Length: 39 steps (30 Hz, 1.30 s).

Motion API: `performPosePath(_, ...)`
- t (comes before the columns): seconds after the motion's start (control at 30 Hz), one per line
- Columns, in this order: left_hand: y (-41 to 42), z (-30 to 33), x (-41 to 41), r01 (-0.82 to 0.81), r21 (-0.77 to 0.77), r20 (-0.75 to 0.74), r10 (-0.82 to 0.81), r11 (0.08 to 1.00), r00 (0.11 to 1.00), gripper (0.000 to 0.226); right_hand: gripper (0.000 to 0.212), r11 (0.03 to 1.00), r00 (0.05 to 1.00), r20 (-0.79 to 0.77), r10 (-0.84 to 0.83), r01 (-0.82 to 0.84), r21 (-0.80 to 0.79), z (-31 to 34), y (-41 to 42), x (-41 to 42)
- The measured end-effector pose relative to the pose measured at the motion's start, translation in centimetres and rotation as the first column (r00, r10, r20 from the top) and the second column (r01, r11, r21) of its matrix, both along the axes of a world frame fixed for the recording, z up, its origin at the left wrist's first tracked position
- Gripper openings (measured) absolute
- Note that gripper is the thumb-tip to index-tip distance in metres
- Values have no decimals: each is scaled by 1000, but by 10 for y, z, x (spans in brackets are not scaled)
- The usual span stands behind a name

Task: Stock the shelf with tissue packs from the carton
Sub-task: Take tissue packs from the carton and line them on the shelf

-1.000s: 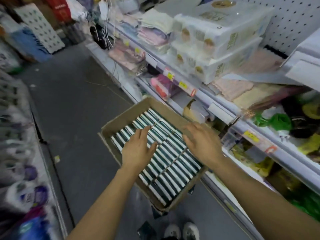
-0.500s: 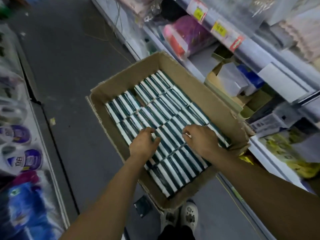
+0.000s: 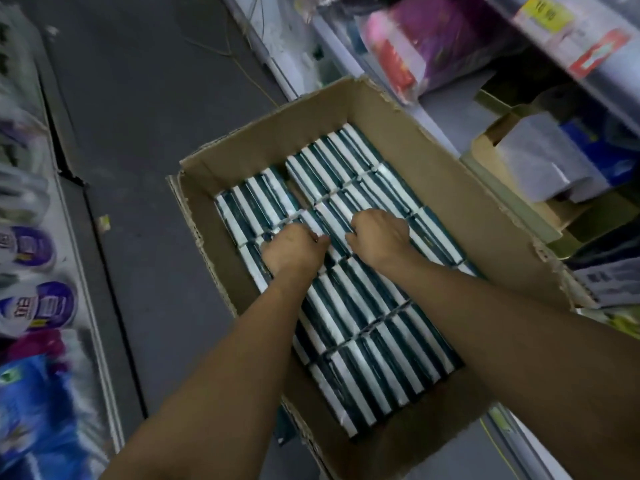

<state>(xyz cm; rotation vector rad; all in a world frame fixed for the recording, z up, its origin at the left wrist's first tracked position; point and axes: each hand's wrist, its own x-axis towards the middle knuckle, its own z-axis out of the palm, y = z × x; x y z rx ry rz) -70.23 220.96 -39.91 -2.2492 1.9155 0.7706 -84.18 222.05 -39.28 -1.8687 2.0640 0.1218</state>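
Observation:
An open brown carton stands in the aisle, filled with rows of green-and-white tissue packs standing on edge. Both hands are inside it, near the middle of the rows. My left hand has its fingers curled down between the packs, the thumb toward the right hand. My right hand is a little to the right, its fingers also curled down into the packs. A few packs sit gripped between the two hands. The fingertips are hidden among the packs.
To the right runs a shelf unit with a pink package, yellow and red price labels and white packs in a cardboard tray. Blue and purple packages line the left shelf. Grey floor lies between.
Both hands came down from hovering flat over the carton and dug their fingers into the packs. The view has tilted down and closer to the carton.

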Motion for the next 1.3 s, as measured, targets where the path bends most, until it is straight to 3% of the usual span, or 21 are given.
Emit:
performPosePath(0.1, -6, -7, -8, 2, 0, 143, -2, 1000, 990, 49, 17, 998, 998, -9, 59, -59, -34, -4, 3, -2)
performPosePath(0.3, -14, -3, -20, -34, 98, 177, 16, 995, 984, 51, 40, 995, 995, -27, 98, -98, -20, -13, 6, -1)
performPosePath(0.47, -22, -2, -15, -122, 159, 62, 114, 980, 992, 41, 13, 998, 996, -77, 42, -38, 41, -13, -1, 6)
performPosePath(0.57, -21, -2, -11, -202, 198, -111, 227, 959, 968, 33, 22, 988, 990, 42, -137, 134, 75, -9, -3, 7)
performPosePath(0.73, -5, 24, 1, -321, 203, -482, 380, 925, 790, 41, 12, 969, 924, 300, -238, 248, 5, 19, 11, -7)
performPosePath(0.87, 17, 63, 9, -366, 287, -700, 454, 885, 551, 36, 23, 946, 729, 643, -236, 325, -22, 51, 39, -21)
performPosePath(0.97, 32, 104, 4, -371, 341, -779, 481, 864, 402, 28, 21, 958, 618, 774, -136, 282, -57, 93, 65, -24)
performPosePath(1.07, 55, 144, -6, -367, 370, -826, 483, 854, 291, 12, 15, 959, 594, 805, -17, 238, -156, 136, 96, -20)
performPosePath(1.1, 65, 157, -8, -354, 392, -836, 489, 849, 248, 16, 15, 945, 601, 799, 29, 244, -217, 148, 107, -19)
performPosePath(1.2, 92, 191, -17, -249, 454, -855, 497, 855, 149, 65, 18, 881, 633, 771, 68, 325, -344, 186, 139, -17)
performPosePath(1.3, 115, 222, -27, -202, 416, -893, 440, 887, 95, 55, 9, 781, 656, 754, 35, 453, -430, 224, 164, -22)
